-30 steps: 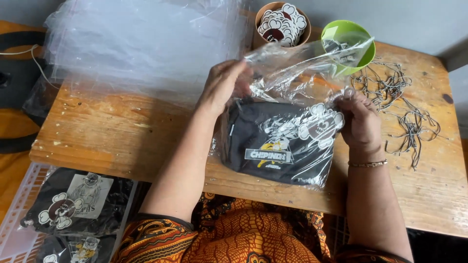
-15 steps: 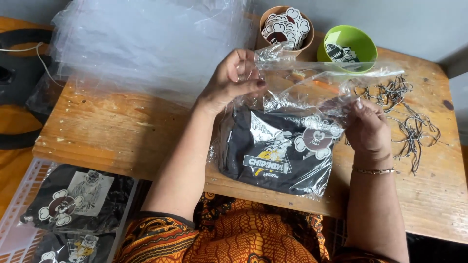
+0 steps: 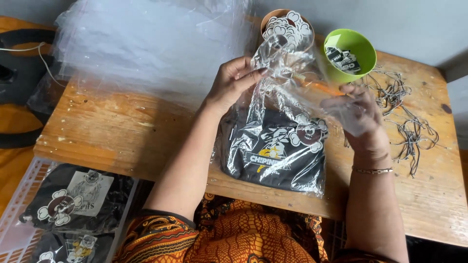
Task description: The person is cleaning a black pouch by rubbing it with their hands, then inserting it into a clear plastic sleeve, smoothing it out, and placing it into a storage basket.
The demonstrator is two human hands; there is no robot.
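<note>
A folded black garment [image 3: 278, 151] with a white and yellow print lies inside a clear plastic bag [image 3: 273, 97] on the wooden table [image 3: 117, 131]. My left hand [image 3: 233, 80] pinches the bag's upper left edge and lifts it. On the other side, my right hand [image 3: 358, 114] holds the bag's open flap, with the film draped over its fingers. A thin orange strip [image 3: 321, 87] runs along the flap between both hands. The bag's top stands raised off the table; its bottom rests near the front edge.
A brown bowl [image 3: 273, 17] of white cut-out stickers and a green bowl [image 3: 360, 48] of tags stand at the back. Loose cords [image 3: 404, 117] lie at the right. A stack of clear bags [image 3: 146, 44] covers the back left. A crate [image 3: 19, 195] of packed black garments sits lower left.
Both hands have raised the bag's open end higher, and the flap has swung from flat over the garment to upright. My right hand moved up from the garment to the flap.
</note>
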